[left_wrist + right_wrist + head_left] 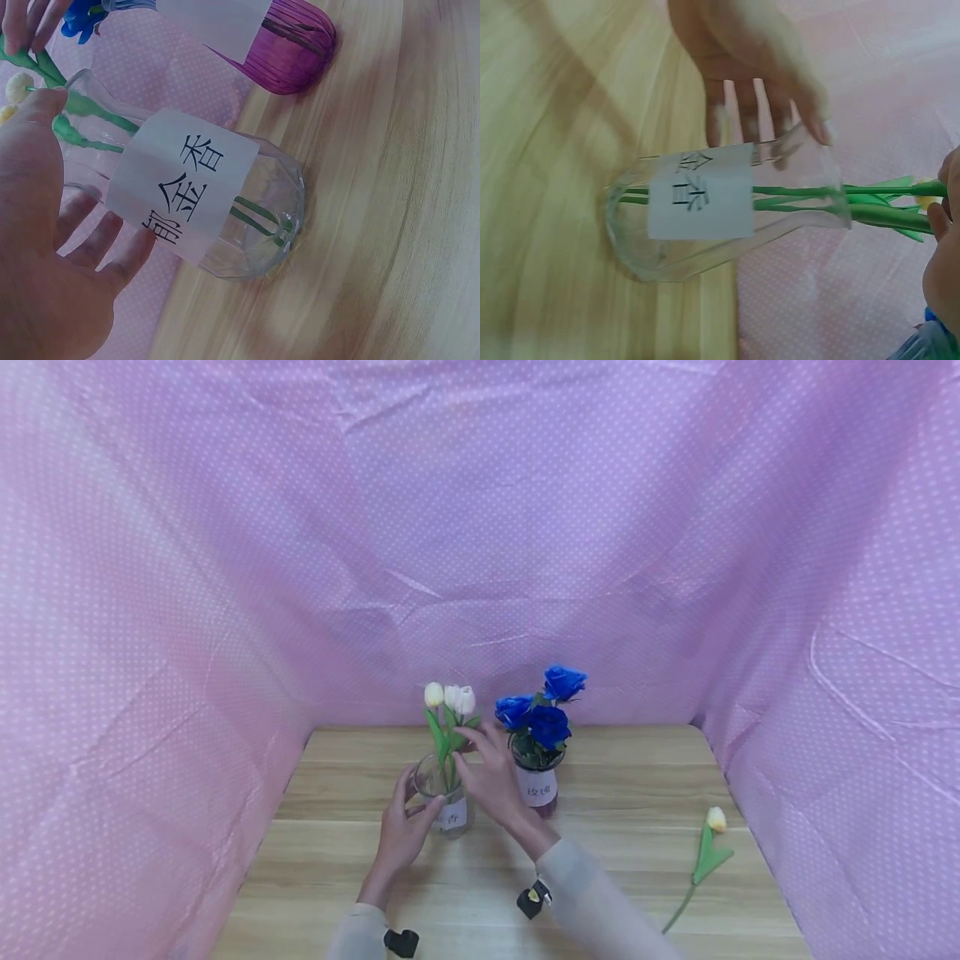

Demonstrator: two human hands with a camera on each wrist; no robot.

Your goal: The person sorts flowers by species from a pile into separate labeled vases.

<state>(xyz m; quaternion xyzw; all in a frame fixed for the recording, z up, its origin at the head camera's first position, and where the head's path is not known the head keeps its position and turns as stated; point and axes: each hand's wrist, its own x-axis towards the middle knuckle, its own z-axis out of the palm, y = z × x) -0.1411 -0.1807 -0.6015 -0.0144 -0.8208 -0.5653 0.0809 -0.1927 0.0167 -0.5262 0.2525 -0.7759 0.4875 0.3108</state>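
A clear glass vase (pixel 274 176) with a white paper label stands on the wooden table, several green stems inside it. White tulips (pixel 450 697) rise above its rim. My left hand (pixel 406 837) holds the vase from the left, thumb and fingers round its upper part. Over the rim, my right hand (pixel 495 777) pinches a green tulip stem (pixel 889 217) just below the leaves and flower heads. In the right wrist view the stems reach down to the vase's bottom. That view shows only the edge of my right hand, so its other fingers are hidden.
Right of the tulip vase stands a labelled vase (pixel 537 787), purple at its base, with blue roses (pixel 550 727). A single white tulip (pixel 703 860) lies on the table (pixel 615 827) at the right. Pink dotted cloth (pixel 480 543) surrounds the table's back and sides.
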